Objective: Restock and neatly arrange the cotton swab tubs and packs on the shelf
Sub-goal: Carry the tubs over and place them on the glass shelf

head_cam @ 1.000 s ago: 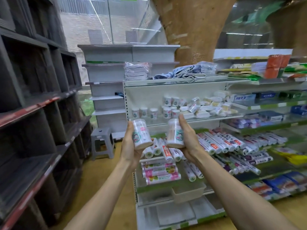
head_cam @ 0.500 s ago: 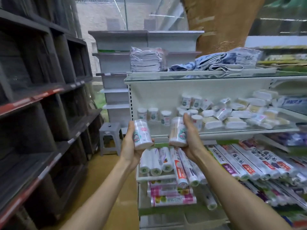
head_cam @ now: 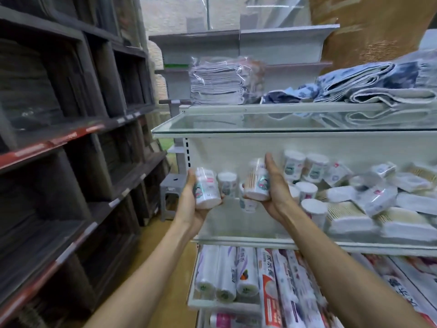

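Two white cylindrical plastic swab tubs, left tub (head_cam: pixel 205 188) clasped by left hand (head_cam: pixel 189 205), right tub (head_cam: pixel 256 183) by right hand (head_cam: pixel 275 189), seem light, stiff, slick: hold mid-wall.

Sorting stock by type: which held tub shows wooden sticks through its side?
The cotton swab tub in the right hand: tan sticks show through its clear wall; the tub in the left hand looks opaque white.

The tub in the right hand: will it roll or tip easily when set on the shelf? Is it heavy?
Right tub looks round-sided, so laid flat it would probably roll. Likely light: right hand alone holds it. Standing tubs nearby suggest it stays upright.
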`<state>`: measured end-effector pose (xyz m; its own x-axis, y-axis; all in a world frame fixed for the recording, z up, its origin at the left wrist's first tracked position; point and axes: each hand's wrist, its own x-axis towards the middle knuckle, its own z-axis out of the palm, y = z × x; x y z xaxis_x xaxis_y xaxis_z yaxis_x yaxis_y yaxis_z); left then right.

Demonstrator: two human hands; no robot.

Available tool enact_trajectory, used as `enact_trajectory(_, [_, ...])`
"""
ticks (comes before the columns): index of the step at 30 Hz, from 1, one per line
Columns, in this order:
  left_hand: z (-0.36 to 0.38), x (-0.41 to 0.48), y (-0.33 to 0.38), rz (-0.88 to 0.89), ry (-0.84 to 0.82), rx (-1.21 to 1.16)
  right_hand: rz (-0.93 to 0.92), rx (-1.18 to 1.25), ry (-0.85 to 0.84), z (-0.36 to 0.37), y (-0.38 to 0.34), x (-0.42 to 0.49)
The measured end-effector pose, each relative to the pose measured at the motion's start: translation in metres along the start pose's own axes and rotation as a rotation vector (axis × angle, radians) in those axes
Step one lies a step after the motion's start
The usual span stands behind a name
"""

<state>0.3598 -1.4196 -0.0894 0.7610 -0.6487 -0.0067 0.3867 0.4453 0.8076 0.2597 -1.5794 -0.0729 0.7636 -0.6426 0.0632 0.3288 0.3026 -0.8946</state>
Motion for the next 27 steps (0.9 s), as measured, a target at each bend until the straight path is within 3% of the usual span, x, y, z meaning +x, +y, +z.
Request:
enact_trajectory(7, [-0.001, 0.041, 0.004, -0.016, -0.007, -0.013, -0.044, 0.023, -0.111, 0.004, 0.009, 0.033])
enact_trajectory(11, [-0.006, 0.057, 0.011, -0.016, -0.077, 0.035, -0.021, 0.025, -0.072, 0.007, 0.008, 0.041])
enact_trajectory(15, [-0.013, 0.078, 0.030, 0.058, -0.120, 0.200, -0.016, 0.021, -0.051, 0.006, 0.008, 0.048])
enact_trajectory(20, [-0.021, 0.095, 0.046, 0.189, -0.072, 0.686, -0.029, -0.002, -0.024, 0.005, 0.003, 0.054])
enact_trajectory(27, [-0.021, 0.107, 0.046, 0.243, -0.002, 0.785, -0.047, 0.015, 0.016, 0.009, -0.003, 0.064])
